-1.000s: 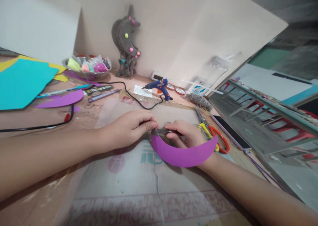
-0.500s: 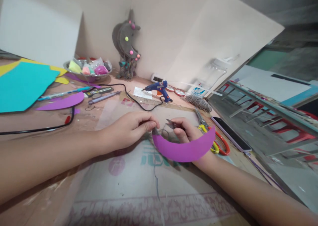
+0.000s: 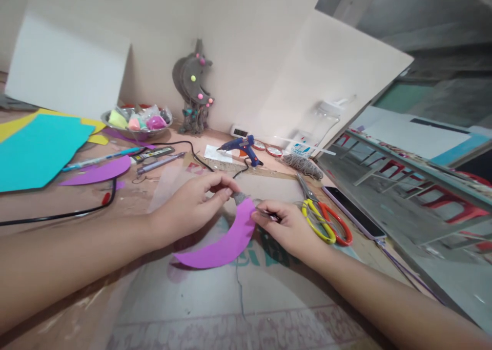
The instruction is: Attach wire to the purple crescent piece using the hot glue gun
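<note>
A purple crescent point(image 3: 226, 245) hangs between my hands, its upper tip wrapped in grey yarn and its other tip pointing lower left. My left hand point(image 3: 203, 204) pinches the yarn-wrapped tip between thumb and fingers. Just right of it, my right hand point(image 3: 282, 222) is closed by the crescent's upper edge, with a small dark metal tool mostly hidden in its fingers. Grey yarn trails down over the plastic sheet point(image 3: 184, 299) beneath. Scissors point(image 3: 321, 219) with yellow and red handles lie beside my right hand.
Behind are a blue glue gun point(image 3: 246, 147), a grey yarn bundle point(image 3: 303, 165), a decorated moon point(image 3: 192, 86) and a bowl point(image 3: 134, 132) of clay packs. A phone point(image 3: 353, 211) lies right; turquoise sheet point(image 3: 42, 152), purple piece point(image 3: 98, 171), pens and black cable are left.
The crescent has swung from pointing right to pointing lower left. My right hand has moved from behind it to its upper edge. The view has tilted up slightly.
</note>
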`<action>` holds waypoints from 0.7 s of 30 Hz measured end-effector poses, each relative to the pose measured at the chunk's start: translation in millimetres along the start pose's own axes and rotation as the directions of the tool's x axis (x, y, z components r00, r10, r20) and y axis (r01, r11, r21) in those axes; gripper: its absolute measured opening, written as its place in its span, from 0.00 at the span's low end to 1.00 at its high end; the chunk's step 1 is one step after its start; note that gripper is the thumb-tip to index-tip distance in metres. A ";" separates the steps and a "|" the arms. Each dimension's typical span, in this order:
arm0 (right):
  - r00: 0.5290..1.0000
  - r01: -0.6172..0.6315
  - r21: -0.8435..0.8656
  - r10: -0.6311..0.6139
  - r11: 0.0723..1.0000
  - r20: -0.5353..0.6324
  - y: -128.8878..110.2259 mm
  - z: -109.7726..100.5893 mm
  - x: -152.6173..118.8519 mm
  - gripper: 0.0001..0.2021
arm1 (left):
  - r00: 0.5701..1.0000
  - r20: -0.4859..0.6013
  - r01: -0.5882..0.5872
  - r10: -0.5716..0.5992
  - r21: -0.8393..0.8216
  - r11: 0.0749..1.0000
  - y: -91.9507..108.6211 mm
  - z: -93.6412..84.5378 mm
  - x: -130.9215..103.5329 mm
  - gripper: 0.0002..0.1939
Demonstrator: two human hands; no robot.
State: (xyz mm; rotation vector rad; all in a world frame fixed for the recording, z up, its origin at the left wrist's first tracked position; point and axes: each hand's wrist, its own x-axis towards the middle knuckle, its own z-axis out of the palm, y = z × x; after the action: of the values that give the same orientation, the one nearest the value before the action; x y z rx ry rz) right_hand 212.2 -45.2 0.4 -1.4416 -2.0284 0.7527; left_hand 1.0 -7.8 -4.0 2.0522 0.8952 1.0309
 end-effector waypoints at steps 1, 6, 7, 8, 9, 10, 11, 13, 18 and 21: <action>1.000 0.003 -0.002 -0.003 1.000 0.000 1.3 0.1 -0.8 0.11 | 1.000 0.004 0.009 -0.009 -0.026 1.000 -0.6 0.5 0.1 0.08; 0.999 0.045 -0.022 -0.045 0.999 -0.015 2.2 0.2 -3.8 0.10 | 0.983 0.166 0.094 -0.079 -0.085 0.992 -4.3 1.7 3.4 0.15; 0.999 0.052 -0.025 -0.052 0.998 -0.017 1.5 0.4 -3.9 0.10 | 0.974 0.207 0.105 -0.088 -0.071 0.992 -4.8 1.6 4.3 0.15; 0.998 0.056 -0.024 -0.057 0.998 -0.016 0.8 0.6 -3.9 0.10 | 0.968 0.233 0.109 -0.092 -0.059 0.992 -5.0 1.4 4.9 0.15; 0.998 0.061 -0.020 -0.061 0.998 -0.017 0.2 0.8 -3.9 0.10 | 0.966 0.240 0.108 -0.093 -0.050 0.993 -4.9 1.2 5.4 0.15; 0.998 0.065 -0.013 -0.065 0.998 -0.023 -0.3 0.9 -3.9 0.09 | 0.968 0.235 0.104 -0.091 -0.046 0.993 -4.6 1.0 5.6 0.15; 0.997 0.068 -0.002 -0.068 0.998 -0.042 -0.5 0.8 -3.9 0.09 | 0.970 0.228 0.099 -0.085 -0.048 0.994 -3.9 0.7 5.6 0.14; 0.991 0.072 0.028 -0.068 0.997 -0.115 -0.4 0.2 -4.5 0.08 | 0.972 0.222 0.093 -0.077 -0.063 0.994 -2.2 0.5 5.2 0.14; 0.977 0.057 0.125 -0.030 0.991 -0.213 -1.1 -2.1 -6.4 0.08 | 0.959 0.277 0.076 -0.056 -0.063 0.995 -1.3 1.2 3.9 0.13; 0.997 0.032 0.237 -0.016 0.971 -0.071 -3.9 -1.1 -5.7 0.13 | 0.955 0.298 0.026 -0.012 -0.044 0.999 -4.5 2.2 4.1 0.14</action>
State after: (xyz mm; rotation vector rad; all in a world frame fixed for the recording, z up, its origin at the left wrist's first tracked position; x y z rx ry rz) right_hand 212.1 -51.5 3.3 -1.2858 -1.8304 0.8905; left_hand 3.4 -2.6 -7.0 2.0839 0.7252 0.6991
